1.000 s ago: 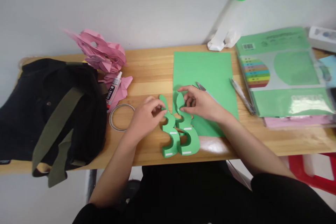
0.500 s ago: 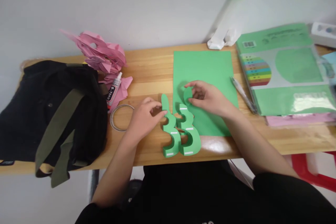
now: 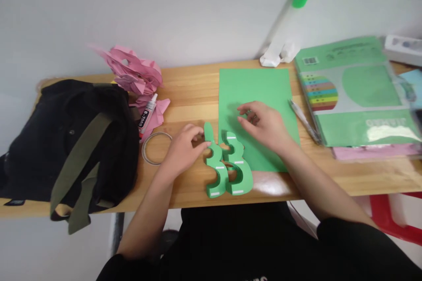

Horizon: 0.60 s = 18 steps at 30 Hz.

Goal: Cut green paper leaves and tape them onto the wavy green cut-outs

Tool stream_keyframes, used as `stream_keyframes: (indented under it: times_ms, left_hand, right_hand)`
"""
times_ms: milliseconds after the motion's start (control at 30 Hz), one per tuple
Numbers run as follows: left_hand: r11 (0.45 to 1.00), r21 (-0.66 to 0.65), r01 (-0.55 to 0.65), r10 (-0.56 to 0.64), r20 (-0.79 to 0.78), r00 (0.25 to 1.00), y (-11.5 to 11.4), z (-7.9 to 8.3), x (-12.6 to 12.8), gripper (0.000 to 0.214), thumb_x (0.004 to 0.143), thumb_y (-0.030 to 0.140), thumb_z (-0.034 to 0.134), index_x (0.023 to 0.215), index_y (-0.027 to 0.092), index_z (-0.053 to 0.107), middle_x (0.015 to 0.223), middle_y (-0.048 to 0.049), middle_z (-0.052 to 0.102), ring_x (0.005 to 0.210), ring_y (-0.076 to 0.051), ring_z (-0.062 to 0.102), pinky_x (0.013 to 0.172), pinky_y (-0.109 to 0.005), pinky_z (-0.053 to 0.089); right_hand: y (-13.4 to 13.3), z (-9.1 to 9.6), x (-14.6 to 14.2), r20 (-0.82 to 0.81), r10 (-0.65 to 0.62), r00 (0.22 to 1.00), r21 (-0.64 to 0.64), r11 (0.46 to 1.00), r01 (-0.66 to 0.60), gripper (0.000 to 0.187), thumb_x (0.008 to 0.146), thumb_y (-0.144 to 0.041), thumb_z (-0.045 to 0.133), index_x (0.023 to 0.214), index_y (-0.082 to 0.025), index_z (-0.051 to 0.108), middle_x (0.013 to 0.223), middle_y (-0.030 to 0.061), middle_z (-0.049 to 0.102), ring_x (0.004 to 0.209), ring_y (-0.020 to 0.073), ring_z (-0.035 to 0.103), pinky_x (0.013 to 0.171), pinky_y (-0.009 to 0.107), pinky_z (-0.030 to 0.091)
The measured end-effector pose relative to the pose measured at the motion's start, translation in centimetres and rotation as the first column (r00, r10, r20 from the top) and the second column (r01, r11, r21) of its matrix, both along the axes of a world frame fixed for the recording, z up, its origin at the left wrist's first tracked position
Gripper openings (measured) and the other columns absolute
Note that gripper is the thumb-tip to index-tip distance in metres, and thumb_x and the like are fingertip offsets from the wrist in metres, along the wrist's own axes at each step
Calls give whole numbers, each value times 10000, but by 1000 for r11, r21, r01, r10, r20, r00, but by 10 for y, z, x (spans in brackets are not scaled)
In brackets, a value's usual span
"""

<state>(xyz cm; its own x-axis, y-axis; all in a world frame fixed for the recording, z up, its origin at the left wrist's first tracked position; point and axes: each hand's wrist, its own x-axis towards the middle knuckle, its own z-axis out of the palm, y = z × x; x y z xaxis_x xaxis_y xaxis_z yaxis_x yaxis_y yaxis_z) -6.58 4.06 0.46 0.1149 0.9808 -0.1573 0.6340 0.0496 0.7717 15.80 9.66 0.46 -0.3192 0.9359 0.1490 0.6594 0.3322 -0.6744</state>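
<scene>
Two wavy green paper cutouts stand joined side by side near the table's front edge, the left cutout (image 3: pixel 216 167) and the right cutout (image 3: pixel 243 172), with small white strips between them. My left hand (image 3: pixel 183 149) pinches the top lobe of the left cutout. My right hand (image 3: pixel 265 126) hovers just behind the right cutout, over a flat green sheet (image 3: pixel 260 83). Its fingers are curled, and what they hold, if anything, is hidden.
A black bag (image 3: pixel 66 131) fills the table's left end. Pink paper scraps (image 3: pixel 138 72), a glue tube (image 3: pixel 147 114) and a tape ring (image 3: pixel 154 147) lie beside it. A pen (image 3: pixel 303 120) and a pack of coloured paper (image 3: pixel 359 96) lie at right. A white-and-green lamp (image 3: pixel 283 30) leans on the wall.
My right hand has let go of the right cutout's top and drawn back onto the green sheet. The left hand keeps its pinch. The view shifted slightly.
</scene>
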Motion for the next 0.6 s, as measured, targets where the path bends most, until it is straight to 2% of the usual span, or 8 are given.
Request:
stream_keyframes:
  times_ms: [200,400,467,600]
  left_hand:
    - [989,-141,32,9,278,960,-2,5,-3,110,757,268,641,831,195,604,841,-12,660,803,-179,624,758,-330,487]
    - [984,-178,-8,102,530,842,-4,11,-4,264,637,278,769,820,173,610,824,-16,666,780,-167,643,759,-319,518]
    - [987,-161,-14,103,564,819,-5,14,-4,286,608,265,792,811,168,616,801,-15,663,746,-156,636,727,-306,521]
    - [996,-90,0,59,653,755,-6,20,-2,301,580,229,806,808,162,621,783,-9,654,703,-135,626,680,-278,517]
  right_hand:
    - [-2,4,-5,-144,78,987,11,997,-77,162,829,-275,558,869,-158,662,803,48,683,618,125,576,578,256,448]
    - [-5,9,-7,-318,66,946,-145,983,-117,241,829,-382,580,851,-158,670,802,49,691,674,136,588,627,275,460]
    - [-8,14,-9,-419,71,905,-223,958,-178,285,817,-434,595,868,-162,664,809,51,691,699,144,598,655,293,476]
    - [-19,28,-20,-561,151,814,-318,868,-380,304,787,-438,639,930,-170,640,830,41,679,746,146,618,692,302,503]
